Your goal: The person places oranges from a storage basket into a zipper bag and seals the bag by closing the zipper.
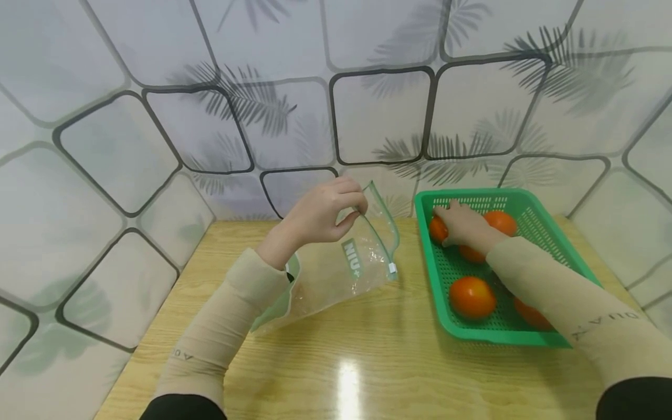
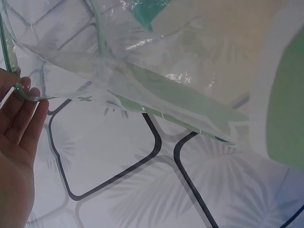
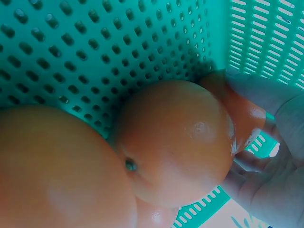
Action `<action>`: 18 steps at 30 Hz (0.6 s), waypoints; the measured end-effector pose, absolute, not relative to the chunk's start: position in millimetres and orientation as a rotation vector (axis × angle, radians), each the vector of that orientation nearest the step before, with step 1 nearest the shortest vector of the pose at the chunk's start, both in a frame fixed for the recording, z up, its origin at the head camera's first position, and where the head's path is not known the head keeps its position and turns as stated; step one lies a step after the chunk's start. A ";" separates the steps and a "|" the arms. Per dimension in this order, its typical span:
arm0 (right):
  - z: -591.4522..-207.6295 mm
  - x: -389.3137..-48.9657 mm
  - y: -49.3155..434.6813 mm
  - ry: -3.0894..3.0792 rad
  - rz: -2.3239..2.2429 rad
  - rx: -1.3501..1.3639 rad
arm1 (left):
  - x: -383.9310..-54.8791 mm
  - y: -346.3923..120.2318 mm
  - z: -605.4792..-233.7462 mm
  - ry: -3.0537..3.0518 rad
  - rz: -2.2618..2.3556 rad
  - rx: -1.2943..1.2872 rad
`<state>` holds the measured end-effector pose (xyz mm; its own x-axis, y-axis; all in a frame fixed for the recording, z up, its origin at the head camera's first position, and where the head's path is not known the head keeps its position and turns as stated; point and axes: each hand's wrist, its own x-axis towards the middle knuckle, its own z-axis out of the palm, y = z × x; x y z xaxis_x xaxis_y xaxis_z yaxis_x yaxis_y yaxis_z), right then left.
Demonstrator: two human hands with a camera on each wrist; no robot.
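Observation:
My left hand (image 1: pixel 328 213) pinches the top edge of a clear zip bag (image 1: pixel 320 286) printed with green and white lettering. The bag's mouth gapes toward the right, and a white slider (image 1: pixel 392 268) sits at its lower corner. In the left wrist view, the left fingertips (image 2: pixel 42 105) hold the green zip strip. Inside a green basket (image 1: pixel 438 297), my right hand (image 1: pixel 466 226) grips a tomato (image 1: pixel 438 231) at the far left corner. The right wrist view shows thumb and fingers on either side of this tomato (image 3: pixel 242 114), partly hidden behind another tomato (image 3: pixel 175 142).
Several more tomatoes lie in the basket, one (image 1: pixel 472 297) near its front left and another (image 1: pixel 501 222) toward the back. My right sleeve covers part of the basket. The wooden table (image 1: pixel 294 373) meets a patterned wall (image 1: pixel 383 116) behind and at the sides.

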<state>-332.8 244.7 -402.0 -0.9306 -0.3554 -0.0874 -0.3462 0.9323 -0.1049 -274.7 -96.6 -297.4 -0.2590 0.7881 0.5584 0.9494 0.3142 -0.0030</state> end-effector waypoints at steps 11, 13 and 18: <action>-400.8 -329.8 241.8 2.992 -0.112 -0.582 | -273.3 -96.3 -297.4 -2.120 -0.473 -1.538; -401.3 -329.7 241.8 2.993 -0.104 -0.585 | -273.3 -96.6 -297.5 -2.123 -0.475 -1.538; -402.0 -328.8 243.5 2.996 -0.092 -0.597 | -272.5 -97.5 -297.9 -2.131 -0.466 -1.529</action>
